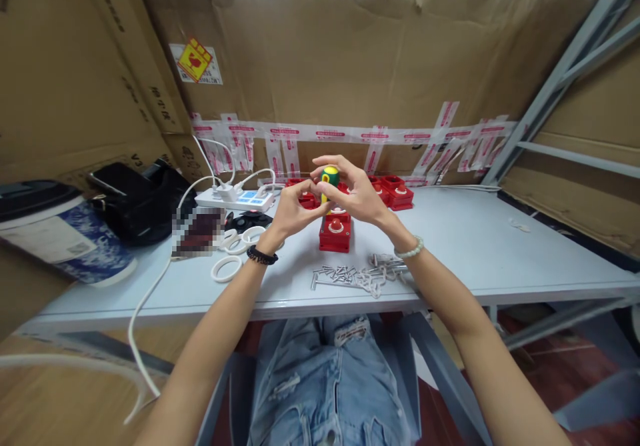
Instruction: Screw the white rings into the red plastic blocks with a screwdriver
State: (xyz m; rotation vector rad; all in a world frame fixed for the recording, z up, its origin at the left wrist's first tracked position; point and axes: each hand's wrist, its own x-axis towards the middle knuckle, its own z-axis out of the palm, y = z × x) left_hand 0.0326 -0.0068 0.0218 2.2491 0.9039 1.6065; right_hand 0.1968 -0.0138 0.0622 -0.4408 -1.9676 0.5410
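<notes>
My right hand (pixel 356 191) is closed round the top of a yellow and green screwdriver handle (pixel 329 177), held upright above a red box (pixel 335 231) with a round red button on the table. My left hand (pixel 293 210) is closed in a pinch just left of the tool's shaft; what its fingers hold is hidden. Several more red boxes (pixel 397 193) stand behind my hands. A heap of silver screws (pixel 345 275) lies in front of the red box, near the table edge.
White rings (pixel 226 267) lie left of my left wrist. A white power strip (pixel 235 199) with cables, a black bag (pixel 143 199) and a blue and white cup (pixel 60 233) sit at the left. Cardboard walls stand behind; a grey metal rack (pixel 560 79) rises at the right.
</notes>
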